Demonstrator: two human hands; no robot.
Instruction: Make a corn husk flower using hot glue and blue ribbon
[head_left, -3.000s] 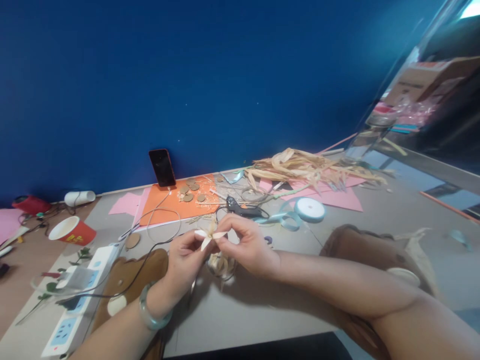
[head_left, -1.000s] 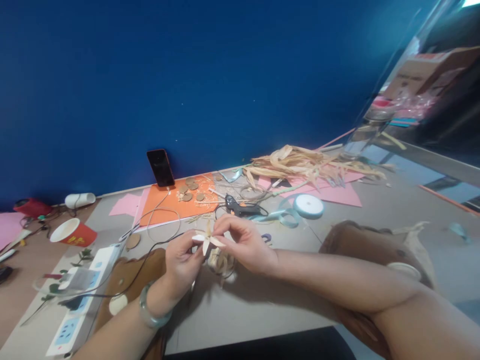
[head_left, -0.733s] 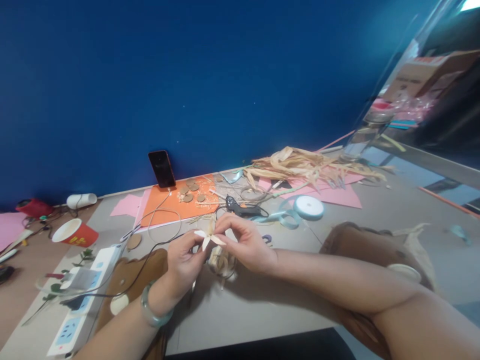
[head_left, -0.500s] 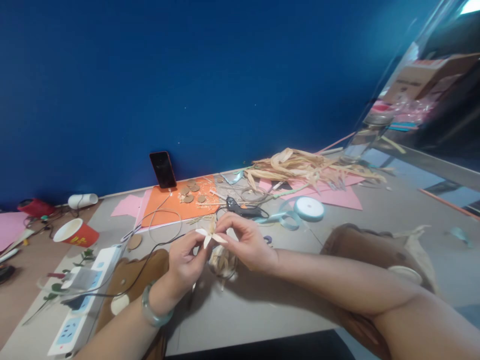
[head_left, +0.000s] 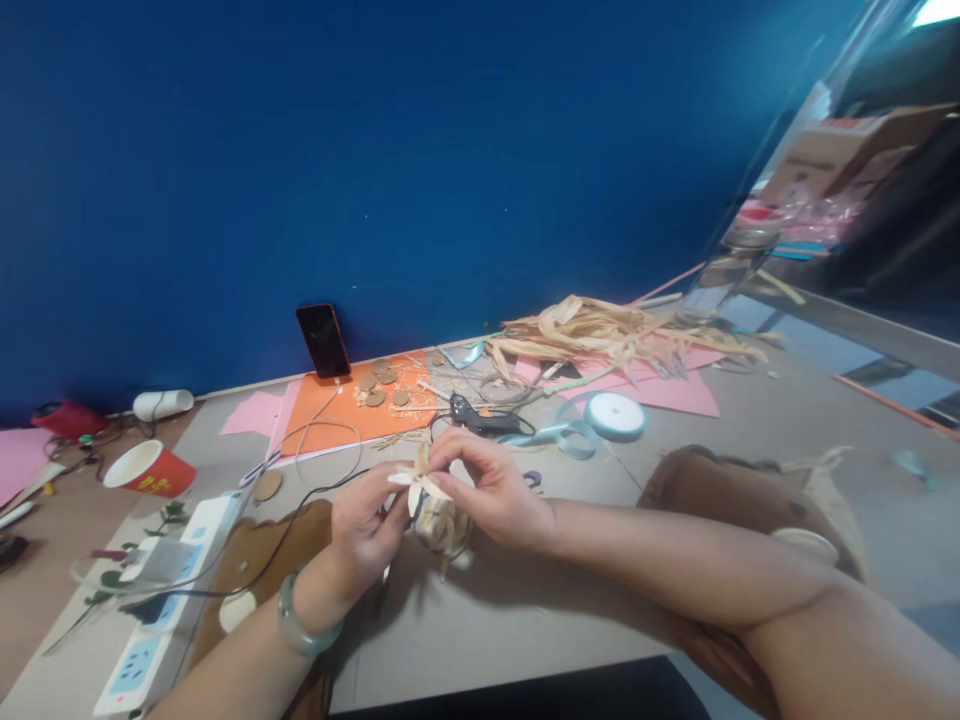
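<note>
- Since half a second ago the husk flower (head_left: 417, 481) has dropped slightly in the frame and sits closer over the loose husk bundle (head_left: 442, 523). One pale strip now points up, and the petals splay less flat than before.
- Both of your hands moved with it and the grip hasn't swapped. My read: this is a small fingertip adjustment of the piece, not a regrasp.
- Your left hand (head_left: 366, 527) is pinching the flower from the lower left with thumb and fingertips, and there's a bracelet (head_left: 300, 628) on that wrist.
- Your right hand (head_left: 491, 492) is closed on the flower's right side, with fingers curled over the top petals.
- The flower is at centre frame, held above the table (head_left: 495, 620) and not resting on it.
- The husk bundle is directly under your hands. I can't tell whether the flower touches it.
- Just beyond your hands are a black glue gun (head_left: 480, 419) and a pale blue ribbon spool (head_left: 615, 414) with a loose tail.
- Further back, at centre, are an orange sheet (head_left: 337, 412) with cardboard discs (head_left: 379, 385) on it and a phone (head_left: 322, 341) leaning on the blue wall.
- The dried husk pile (head_left: 615, 336) sits upper right of centre on pink paper (head_left: 679, 396).
- At the left edge are a red paper cup (head_left: 148, 469) on its side and a power strip (head_left: 154, 610).
</note>
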